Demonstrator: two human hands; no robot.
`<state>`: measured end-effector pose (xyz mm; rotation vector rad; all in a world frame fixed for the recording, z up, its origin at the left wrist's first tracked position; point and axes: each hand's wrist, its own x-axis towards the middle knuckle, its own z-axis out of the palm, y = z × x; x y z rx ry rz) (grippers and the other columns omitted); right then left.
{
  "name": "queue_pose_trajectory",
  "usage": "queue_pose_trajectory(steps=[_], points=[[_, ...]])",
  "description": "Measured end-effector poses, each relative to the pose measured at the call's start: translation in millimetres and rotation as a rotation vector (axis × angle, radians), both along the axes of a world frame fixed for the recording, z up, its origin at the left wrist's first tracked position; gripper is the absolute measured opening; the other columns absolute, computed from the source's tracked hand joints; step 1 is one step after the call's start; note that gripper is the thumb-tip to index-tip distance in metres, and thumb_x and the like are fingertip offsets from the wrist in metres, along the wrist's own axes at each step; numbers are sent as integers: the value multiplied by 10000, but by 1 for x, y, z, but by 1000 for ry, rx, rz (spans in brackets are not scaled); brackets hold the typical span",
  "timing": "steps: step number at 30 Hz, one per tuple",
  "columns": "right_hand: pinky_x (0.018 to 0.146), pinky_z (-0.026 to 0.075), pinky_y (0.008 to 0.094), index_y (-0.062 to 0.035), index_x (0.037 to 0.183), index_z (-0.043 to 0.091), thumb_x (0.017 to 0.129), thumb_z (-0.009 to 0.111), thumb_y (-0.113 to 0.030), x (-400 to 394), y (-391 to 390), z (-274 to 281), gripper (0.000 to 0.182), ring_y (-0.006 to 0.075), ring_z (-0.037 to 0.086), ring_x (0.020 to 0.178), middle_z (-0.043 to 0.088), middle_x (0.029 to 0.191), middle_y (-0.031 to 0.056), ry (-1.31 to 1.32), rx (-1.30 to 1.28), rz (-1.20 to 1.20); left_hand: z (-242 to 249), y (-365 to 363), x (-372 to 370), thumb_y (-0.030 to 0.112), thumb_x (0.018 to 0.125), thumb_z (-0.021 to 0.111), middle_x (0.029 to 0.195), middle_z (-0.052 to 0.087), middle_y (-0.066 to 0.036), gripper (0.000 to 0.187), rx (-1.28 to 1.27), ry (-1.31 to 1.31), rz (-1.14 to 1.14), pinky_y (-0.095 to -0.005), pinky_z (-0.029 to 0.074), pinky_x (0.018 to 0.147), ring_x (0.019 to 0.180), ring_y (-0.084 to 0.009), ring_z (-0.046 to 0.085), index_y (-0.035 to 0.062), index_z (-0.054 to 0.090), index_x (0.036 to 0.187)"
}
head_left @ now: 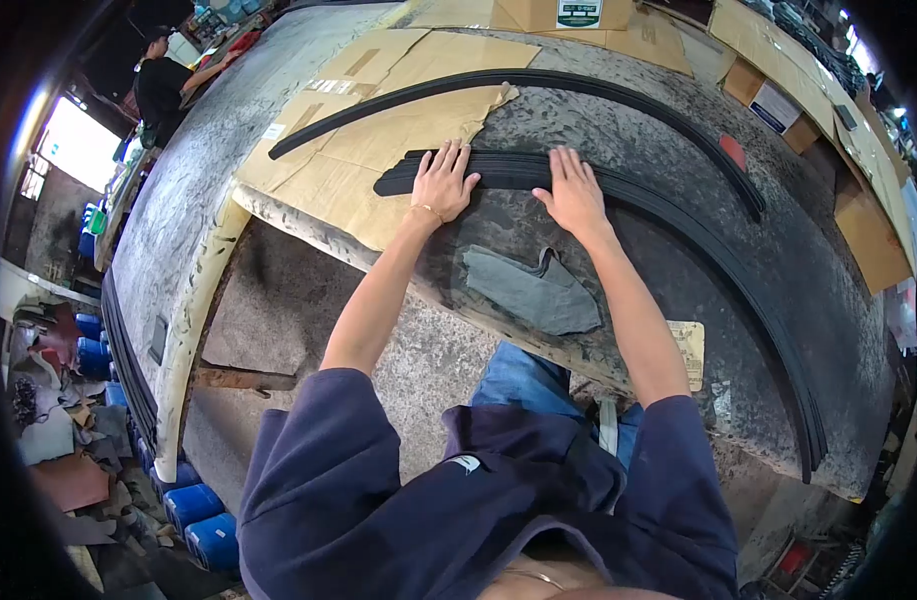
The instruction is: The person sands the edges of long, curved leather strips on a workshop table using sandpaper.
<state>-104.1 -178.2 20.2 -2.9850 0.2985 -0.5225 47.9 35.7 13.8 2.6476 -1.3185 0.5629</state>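
My left hand [443, 184] lies on the left end of a bundle of long black strips [513, 169], fingers stretched out over it. Farther right, my right hand [574, 194] rests on the same bundle with its fingers extended. From there the strips curve away to the right and down toward the table's near right edge. Beyond both hands, another set of black strips [598, 88] arcs across the table. A grey piece of cloth [534, 291] lies close to the near edge, below my hands.
Flattened cardboard [373, 125] covers part of the worn table [548, 125]. Cardboard boxes [778, 75] stand at the back right, near a small red object [732, 152]. At far left a person [161, 85] works at another surface. Blue containers [210, 540] and scraps lie on the floor.
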Motion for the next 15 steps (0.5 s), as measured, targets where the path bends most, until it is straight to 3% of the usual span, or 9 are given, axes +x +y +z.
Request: queue_pose_trajectory(steps=[3,6,11,15], points=[[1204,296,465,2,1493,414,942,611,-500,10,24,-2,771,323,353,1477,423,1557,181,-32,-45,190,-1,0,3,463,1039,418,1584,395,-156,618,-20,29,-7,-499,276,1197,1474,-306,356,54,433,1503],[1204,299,457,-6,1492,421,952,594,-502,8,29,-8,753,321,356,1475,422,1557,182,-114,-36,170,-3,1,7,473,1039,413,1580,396,-171,629,-14,14,-23,-496,275,1198,1474,-312,354,50,429,1505],[1223,281,421,-33,1536,362,1003,517,-506,-9,8,3,730,247,332,1496,361,1611,124,53,-92,96,-4,-1,7,480,1039,409,1584,387,-173,637,-2,39,-22,-494,271,1201,1482,-311,338,52,417,1511],[1217,291,429,-32,1536,361,1007,502,-506,-25,-11,-1,724,259,336,1492,358,1611,128,38,-106,76,-3,1,6,481,1039,407,1590,380,-163,637,-12,65,-17,-503,265,1203,1485,-310,331,57,410,1516]])
